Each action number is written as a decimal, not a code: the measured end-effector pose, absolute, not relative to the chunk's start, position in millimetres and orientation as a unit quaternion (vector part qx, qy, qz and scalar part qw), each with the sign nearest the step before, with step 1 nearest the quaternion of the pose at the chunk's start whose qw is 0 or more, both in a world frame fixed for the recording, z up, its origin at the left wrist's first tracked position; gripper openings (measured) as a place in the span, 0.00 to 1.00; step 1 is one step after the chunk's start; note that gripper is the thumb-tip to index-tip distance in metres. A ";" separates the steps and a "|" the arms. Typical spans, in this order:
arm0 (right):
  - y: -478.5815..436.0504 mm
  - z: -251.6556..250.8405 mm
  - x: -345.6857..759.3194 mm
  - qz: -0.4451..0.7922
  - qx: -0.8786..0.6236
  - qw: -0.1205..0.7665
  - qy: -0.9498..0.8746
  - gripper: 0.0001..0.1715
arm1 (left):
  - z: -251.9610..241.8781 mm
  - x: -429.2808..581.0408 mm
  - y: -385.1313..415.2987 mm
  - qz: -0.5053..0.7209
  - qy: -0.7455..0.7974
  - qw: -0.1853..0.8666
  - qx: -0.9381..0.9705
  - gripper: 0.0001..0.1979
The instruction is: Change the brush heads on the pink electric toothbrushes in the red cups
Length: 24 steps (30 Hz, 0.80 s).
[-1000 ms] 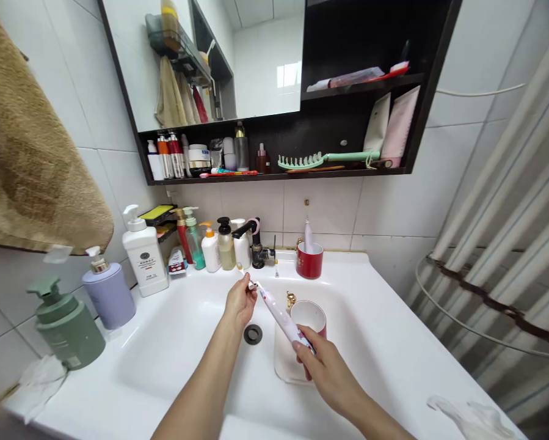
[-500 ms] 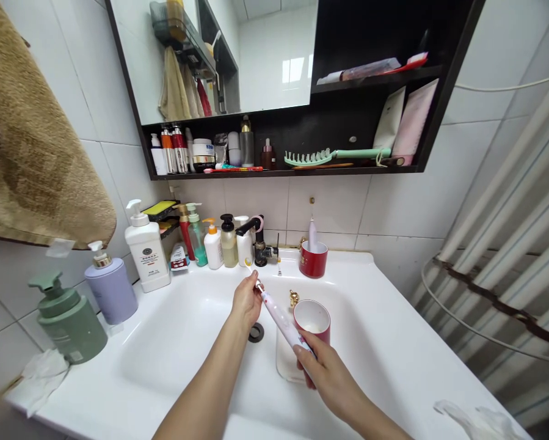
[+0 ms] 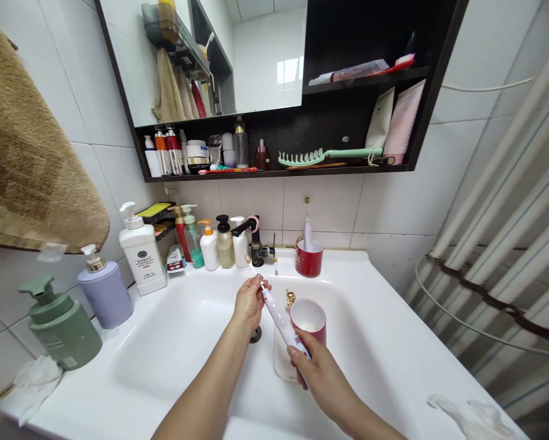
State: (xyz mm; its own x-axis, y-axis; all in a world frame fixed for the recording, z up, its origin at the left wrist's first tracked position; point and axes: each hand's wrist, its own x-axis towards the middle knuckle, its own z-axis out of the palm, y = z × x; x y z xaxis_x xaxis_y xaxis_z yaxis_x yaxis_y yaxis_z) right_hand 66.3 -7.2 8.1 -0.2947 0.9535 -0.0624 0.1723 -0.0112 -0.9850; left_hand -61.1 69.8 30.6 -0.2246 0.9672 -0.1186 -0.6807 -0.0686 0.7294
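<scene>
A pale pink electric toothbrush (image 3: 278, 315) slants over the sink. My right hand (image 3: 317, 363) is wrapped round the lower end of its handle. At its upper end, my left hand (image 3: 250, 300) has its fingers closed round the neck, where the brush head (image 3: 251, 264) meets the handle. A red cup with a white inside (image 3: 311, 322) stands in the basin behind my right hand, on or beside a clear tray (image 3: 281, 360). The black drain (image 3: 256, 334) is partly covered by my left wrist.
Behind the basin (image 3: 173, 330) are a black faucet (image 3: 254, 241), several pump bottles and another red cup (image 3: 309, 261) holding a pink device. A dark shelf (image 3: 274, 177) with a mirror hangs above. White pipes (image 3: 494, 244) run along the right.
The view has shifted slightly to the right. My left fingers have moved closer round the toothbrush neck, and the brush head stands at a slightly different angle.
</scene>
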 end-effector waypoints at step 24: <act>-10.7 14.0 64.3 0.538 -0.463 0.380 -0.594 0.21 | 34.4 -51.5 64.5 0.684 0.342 0.603 0.228 0.03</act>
